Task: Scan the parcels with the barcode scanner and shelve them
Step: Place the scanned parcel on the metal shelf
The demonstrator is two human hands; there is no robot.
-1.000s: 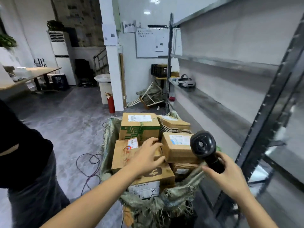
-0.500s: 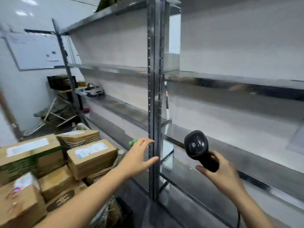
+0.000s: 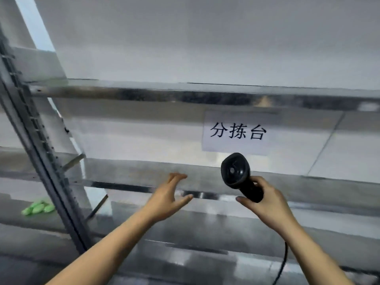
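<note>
Right hand (image 3: 265, 199) grips the black barcode scanner (image 3: 239, 175) by its handle. Left hand (image 3: 167, 199), fingers spread and holding nothing, hovers before the metal shelf (image 3: 127, 173).

A parcel depot or sorting room, by the look of it; bare steel shelving (image 3: 144, 93) with perforated uprights (image 3: 41, 153) fills the frame from left to right; a white paper sign (image 3: 238, 132) taped to the wall at centre right reads 分拣台, sorting station; a black corded barcode scanner (image 3: 238, 175) is held at lower right.
</note>
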